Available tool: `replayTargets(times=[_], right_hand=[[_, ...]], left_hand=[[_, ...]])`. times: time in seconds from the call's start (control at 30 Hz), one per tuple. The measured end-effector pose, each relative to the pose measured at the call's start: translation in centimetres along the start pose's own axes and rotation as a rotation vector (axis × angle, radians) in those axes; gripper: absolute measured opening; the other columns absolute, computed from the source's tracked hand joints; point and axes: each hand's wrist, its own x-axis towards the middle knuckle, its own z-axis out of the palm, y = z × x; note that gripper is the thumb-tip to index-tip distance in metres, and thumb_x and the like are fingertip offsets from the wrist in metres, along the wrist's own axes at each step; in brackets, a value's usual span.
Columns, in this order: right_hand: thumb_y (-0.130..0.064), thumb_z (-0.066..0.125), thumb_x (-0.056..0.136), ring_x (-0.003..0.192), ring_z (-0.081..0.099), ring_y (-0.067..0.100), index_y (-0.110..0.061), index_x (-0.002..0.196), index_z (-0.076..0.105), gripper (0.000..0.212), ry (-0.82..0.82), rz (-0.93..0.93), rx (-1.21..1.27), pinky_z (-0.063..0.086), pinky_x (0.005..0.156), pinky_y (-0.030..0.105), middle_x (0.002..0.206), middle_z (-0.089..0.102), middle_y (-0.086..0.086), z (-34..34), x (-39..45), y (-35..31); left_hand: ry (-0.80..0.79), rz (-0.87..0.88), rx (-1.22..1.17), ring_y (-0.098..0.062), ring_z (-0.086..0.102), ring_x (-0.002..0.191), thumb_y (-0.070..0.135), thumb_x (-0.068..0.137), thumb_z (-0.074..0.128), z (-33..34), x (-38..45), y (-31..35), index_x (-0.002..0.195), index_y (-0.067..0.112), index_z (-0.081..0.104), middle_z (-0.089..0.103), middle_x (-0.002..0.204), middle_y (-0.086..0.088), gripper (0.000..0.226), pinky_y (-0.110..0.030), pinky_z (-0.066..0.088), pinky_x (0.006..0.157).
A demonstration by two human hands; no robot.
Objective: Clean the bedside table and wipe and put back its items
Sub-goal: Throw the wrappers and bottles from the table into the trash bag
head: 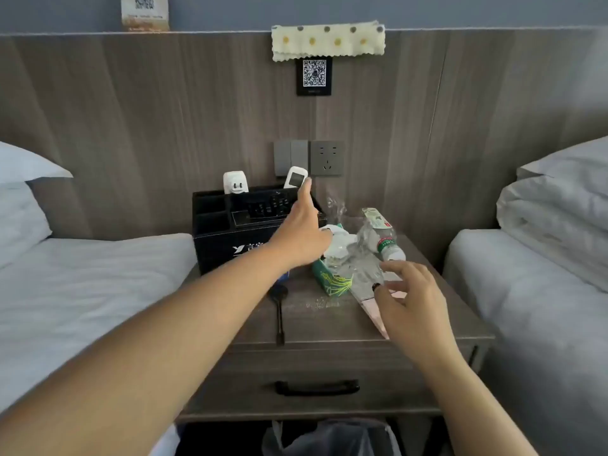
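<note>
We stretch our left hand [304,236], fingers straight and holding nothing, toward the white remote [295,178] standing in the black organizer [210,225] on the desk [329,320], likely to clear it. Our right hand [411,301] hovers loosely spread above the plastic wrapper [360,274].

Two bare forearms, left grip [301,240] and right grip [411,304], sleeveless, unadorned.
</note>
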Motion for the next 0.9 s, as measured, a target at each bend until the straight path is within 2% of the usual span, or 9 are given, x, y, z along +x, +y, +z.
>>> replayTargets(times=[0.07, 0.17, 0.23, 0.33, 0.43, 0.63, 0.77, 0.83, 0.9], right_hand=[[-0.013, 0.058, 0.088, 0.096, 0.057, 0.004, -0.028, 0.110, 0.058, 0.026, 0.006, 0.056, 0.028, 0.046, 0.072, 0.018, 0.114, 0.048, -0.011, 0.6, 0.3, 0.3], [-0.010, 0.055, 0.088, 0.087, 0.060, 0.007, -0.027, 0.107, 0.058, 0.026, -0.052, 0.034, 0.046, 0.054, 0.072, 0.036, 0.113, 0.050, -0.010, 2.4, -0.2, 0.8], [-0.009, 0.055, 0.087, 0.085, 0.061, 0.010, -0.026, 0.108, 0.058, 0.028, -0.058, -0.005, 0.028, 0.054, 0.073, 0.040, 0.113, 0.050, -0.010, 3.3, -0.4, 1.1], [-0.012, 0.056, 0.087, 0.080, 0.061, 0.011, -0.030, 0.113, 0.055, 0.031, -0.074, 0.039, 0.074, 0.055, 0.072, 0.039, 0.108, 0.055, -0.007, 3.0, -0.2, 1.0], [-0.015, 0.054, 0.089, 0.082, 0.060, 0.009, -0.030, 0.123, 0.049, 0.038, -0.098, 0.134, 0.117, 0.055, 0.071, 0.036, 0.109, 0.056, -0.005, 2.3, -0.3, 0.9], [-0.014, 0.054, 0.090, 0.087, 0.058, 0.006, -0.024, 0.130, 0.045, 0.042, -0.105, 0.169, 0.113, 0.054, 0.076, 0.038, 0.120, 0.052, -0.009, 1.7, -1.0, -0.1], [-0.018, 0.057, 0.092, 0.086, 0.057, 0.000, -0.022, 0.129, 0.048, 0.039, -0.082, 0.119, 0.136, 0.044, 0.073, 0.023, 0.118, 0.053, -0.014, 1.5, -2.0, -0.5], [-0.025, 0.056, 0.093, 0.086, 0.062, 0.002, -0.025, 0.125, 0.051, 0.033, -0.096, 0.147, 0.231, 0.047, 0.080, 0.027, 0.112, 0.056, -0.020, 1.5, -2.7, -0.9], [-0.030, 0.052, 0.095, 0.085, 0.068, 0.012, -0.027, 0.117, 0.056, 0.023, -0.160, 0.236, 0.430, 0.052, 0.081, 0.036, 0.108, 0.063, -0.012, 1.5, -3.8, -1.4]], left_hand=[[-0.060, 0.023, 0.253, -0.031, 0.042, 0.128, 0.017, 0.088, 0.055, 0.6, 2.6, 0.1, 0.152, 0.022, 0.009, 0.035, 0.144, -0.013, 0.079, -0.042, 0.041, 0.103], [-0.069, 0.024, 0.569, -0.029, 0.038, 0.125, 0.034, 0.088, 0.057, 1.2, 5.3, -0.5, 0.133, 0.019, 0.048, 0.046, 0.132, -0.008, 0.047, -0.040, 0.042, 0.097], [-0.096, 0.038, 0.683, -0.028, 0.041, 0.120, 0.036, 0.085, 0.059, 2.3, 5.9, -0.9, 0.122, 0.023, 0.055, 0.052, 0.123, -0.004, 0.040, -0.037, 0.043, 0.087], [-0.023, 0.050, 0.799, -0.028, 0.055, 0.104, 0.019, 0.080, 0.061, 2.6, 6.0, -1.1, 0.102, 0.021, 0.065, 0.062, 0.109, -0.003, 0.023, -0.034, 0.047, 0.073], [0.179, 0.028, 0.599, -0.028, 0.062, 0.091, 0.008, 0.083, 0.056, 2.7, 4.9, -1.0, 0.095, 0.023, 0.067, 0.067, 0.099, -0.001, 0.022, -0.032, 0.046, 0.067], [0.635, 0.160, 0.190, -0.020, 0.062, 0.086, 0.014, 0.092, 0.051, 0.8, -0.3, 0.4, 0.117, 0.023, 0.058, 0.068, 0.099, 0.008, 0.028, -0.034, 0.047, 0.067], [0.748, 0.241, -0.153, -0.013, 0.062, 0.071, 0.006, 0.091, 0.054, -0.5, -6.5, 1.8, 0.100, 0.018, 0.068, 0.068, 0.094, 0.005, 0.021, -0.033, 0.053, 0.070], [0.769, 0.206, -0.309, -0.008, 0.066, 0.070, 0.003, 0.092, 0.055, -0.8, -10.6, 2.2, 0.097, 0.018, 0.069, 0.070, 0.089, 0.009, 0.021, -0.026, 0.055, 0.065], [0.753, 0.150, -0.451, -0.001, 0.067, 0.070, -0.001, 0.092, 0.057, -0.5, -14.9, 2.0, 0.094, 0.018, 0.070, 0.071, 0.080, 0.011, 0.022, -0.017, 0.054, 0.062]])
